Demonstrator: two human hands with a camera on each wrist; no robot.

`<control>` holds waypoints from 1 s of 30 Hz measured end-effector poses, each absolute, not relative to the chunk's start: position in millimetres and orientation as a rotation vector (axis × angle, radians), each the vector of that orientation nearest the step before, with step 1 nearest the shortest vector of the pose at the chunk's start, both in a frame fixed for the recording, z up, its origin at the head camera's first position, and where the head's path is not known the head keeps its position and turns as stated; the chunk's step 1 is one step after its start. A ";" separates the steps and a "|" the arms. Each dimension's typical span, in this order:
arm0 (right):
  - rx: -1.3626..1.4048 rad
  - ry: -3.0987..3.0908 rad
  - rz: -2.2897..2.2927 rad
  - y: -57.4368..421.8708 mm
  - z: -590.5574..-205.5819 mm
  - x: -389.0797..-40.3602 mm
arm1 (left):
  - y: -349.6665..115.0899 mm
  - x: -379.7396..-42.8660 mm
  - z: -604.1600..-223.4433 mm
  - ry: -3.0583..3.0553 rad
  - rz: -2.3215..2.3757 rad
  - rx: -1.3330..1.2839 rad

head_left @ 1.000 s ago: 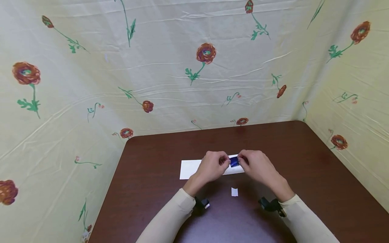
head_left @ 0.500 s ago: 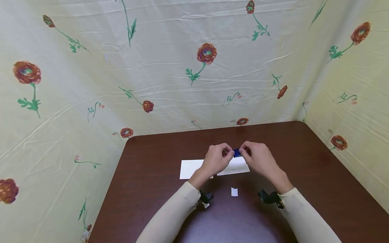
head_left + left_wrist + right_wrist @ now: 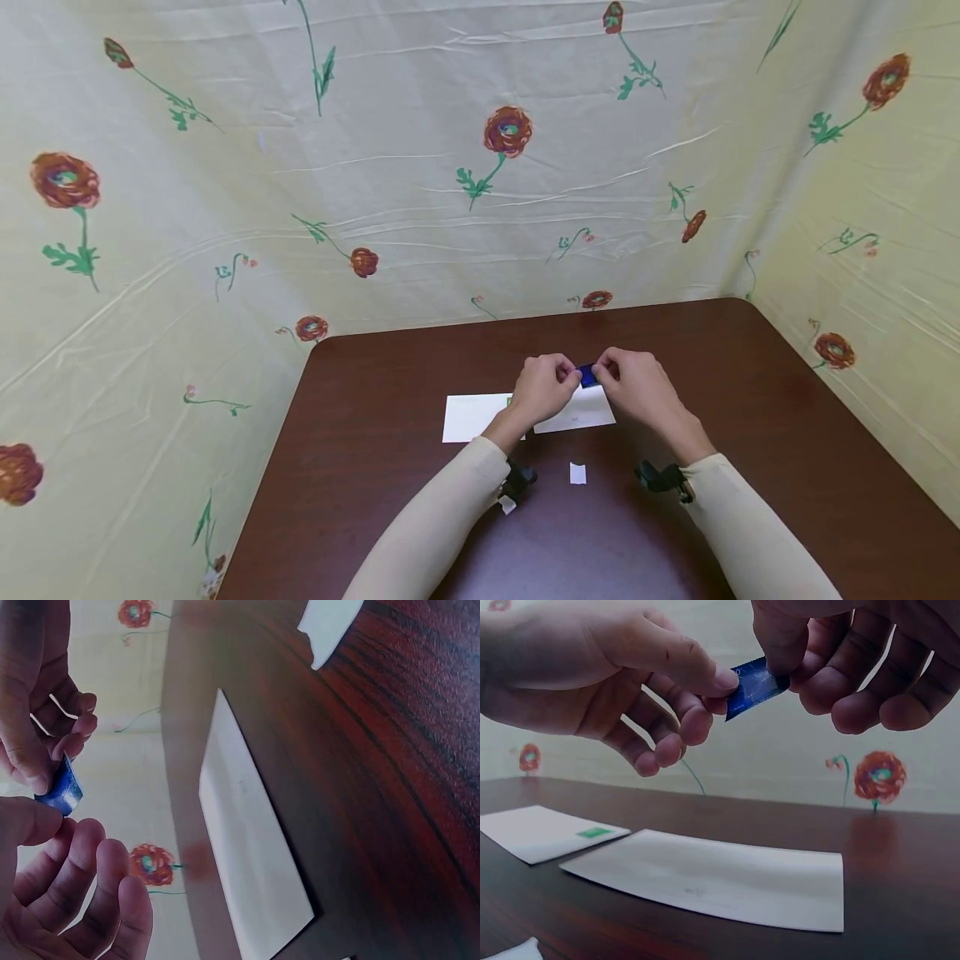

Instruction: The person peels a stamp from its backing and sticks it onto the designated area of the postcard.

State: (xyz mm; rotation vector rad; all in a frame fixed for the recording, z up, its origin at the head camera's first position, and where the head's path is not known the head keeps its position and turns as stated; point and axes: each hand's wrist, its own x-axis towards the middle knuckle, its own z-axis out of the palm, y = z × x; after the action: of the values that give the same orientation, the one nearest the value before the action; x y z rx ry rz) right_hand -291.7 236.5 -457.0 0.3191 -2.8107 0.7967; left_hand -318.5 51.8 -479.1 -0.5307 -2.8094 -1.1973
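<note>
A small blue stamp (image 3: 756, 691) with a glossy, slightly bent surface is stretched between my two hands. My left hand (image 3: 542, 387) pinches one edge between thumb and forefinger. The opposite edge is pinched by my right hand (image 3: 641, 385). In the right wrist view the stamp is raised above a white envelope (image 3: 727, 881), apart from it. Left of that lies a second white envelope (image 3: 540, 834) with a green stamp (image 3: 595, 832) in its corner. The fingertips cover both ends of the blue stamp.
A small white paper slip (image 3: 577, 474) lies on the brown table (image 3: 360, 500) in front of the envelopes. Another white slip (image 3: 507, 504) lies by the left wrist's black camera (image 3: 517, 479). Flowered cloth (image 3: 420, 183) hangs behind and at both sides of the table.
Both hands have lifted the blue stamp up and slightly right, away from the right envelope. The left forearm has shifted right, baring the green stamp's edge. The pinch on both sides has stayed.
</note>
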 end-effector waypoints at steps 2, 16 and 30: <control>0.307 -2.827 0.803 237.2 -461.0 -294.9 | 53.8 -321.1 -482.4 -2.829 -1.182 -0.508; 0.239 -2.936 0.846 242.5 -489.5 -314.3 | 63.1 -333.2 -499.9 -2.935 -1.119 -0.433; 0.224 -2.981 0.831 246.8 -507.6 -325.5 | 74.4 -340.7 -510.5 -2.991 -0.983 -0.418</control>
State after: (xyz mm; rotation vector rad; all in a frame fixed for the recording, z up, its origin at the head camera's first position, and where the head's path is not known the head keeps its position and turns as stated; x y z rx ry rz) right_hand -325.5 246.8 -507.6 0.2238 -2.9810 0.8314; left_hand -340.7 74.4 -510.5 -0.4183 -2.9912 -0.9834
